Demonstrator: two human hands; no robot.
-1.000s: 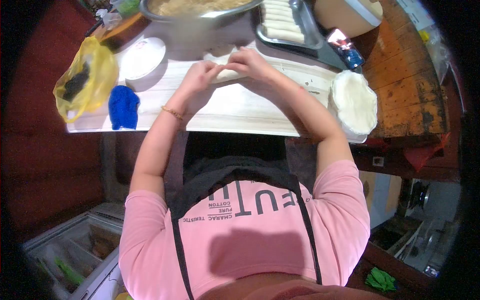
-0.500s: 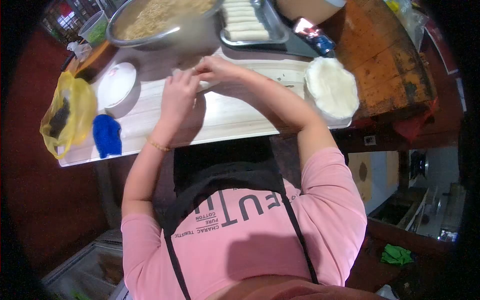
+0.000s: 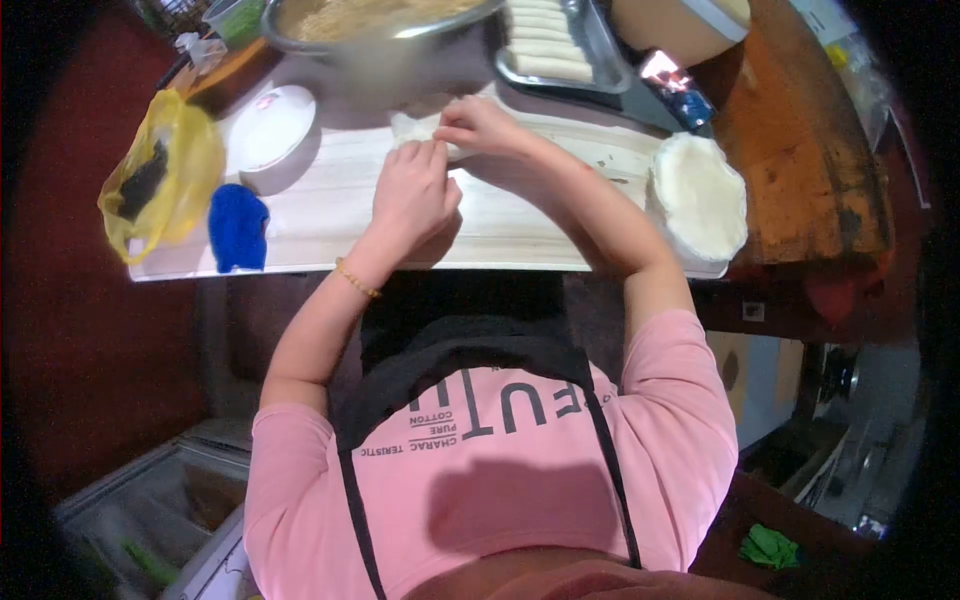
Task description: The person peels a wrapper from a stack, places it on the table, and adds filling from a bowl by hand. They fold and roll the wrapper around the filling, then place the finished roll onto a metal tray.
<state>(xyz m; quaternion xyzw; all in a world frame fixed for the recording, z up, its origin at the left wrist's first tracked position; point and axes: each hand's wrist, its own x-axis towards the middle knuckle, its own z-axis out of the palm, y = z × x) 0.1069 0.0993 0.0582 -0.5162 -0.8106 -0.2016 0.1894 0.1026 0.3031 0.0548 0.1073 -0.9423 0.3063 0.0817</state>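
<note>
On the pale board (image 3: 540, 230), both hands meet over a thin white wrapper (image 3: 410, 128), which looks like a spring roll wrapper. My left hand (image 3: 412, 185), beaded bracelet at the wrist, has its fingers together over the wrapper's near side. Bent fingers of my right hand (image 3: 480, 126) pinch the wrapper from the right, touching the left fingertips. Whatever lies under the fingers is hidden. Right of the hands sits a round stack of white wrappers (image 3: 698, 195). Finished white rolls (image 3: 548, 45) lie side by side in a metal tray (image 3: 612, 75) at the back.
A large metal bowl (image 3: 400, 38) of shredded filling stands at the back. To the left are a white bowl (image 3: 272, 130), a blue cloth (image 3: 238, 228) and a yellow plastic bag (image 3: 190, 165). A phone-like shiny object (image 3: 677, 88) and a tan tub (image 3: 665, 30) are back right.
The whole view has shifted, so the board's things appear farther right. Both hands stay together at the wrapper; more of its far part now shows beyond the fingers.
</note>
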